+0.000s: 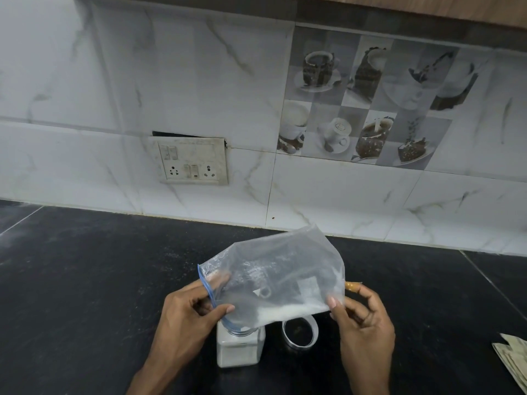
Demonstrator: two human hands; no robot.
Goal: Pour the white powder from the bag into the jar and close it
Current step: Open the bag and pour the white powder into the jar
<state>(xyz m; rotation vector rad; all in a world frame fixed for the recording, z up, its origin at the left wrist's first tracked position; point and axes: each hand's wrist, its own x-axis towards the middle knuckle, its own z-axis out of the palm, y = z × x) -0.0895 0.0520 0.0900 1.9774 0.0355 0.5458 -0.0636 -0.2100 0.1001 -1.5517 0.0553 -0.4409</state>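
Above black counter (85,280), both hands' fingers (333,302) pinch the bag (273,269), mouth tilted down-left into the jar (239,349).

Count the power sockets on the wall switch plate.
2. Both sit in the bottom row of the switch plate on the marble backsplash: one socket at the lower left, the other socket at the lower right, with switches between them.

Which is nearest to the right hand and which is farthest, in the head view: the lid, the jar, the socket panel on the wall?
From the right hand:
1. Lid, on the counter just left of the hand.
2. Jar, farther left, under the bag's mouth.
3. Socket panel, up on the wall, far left.
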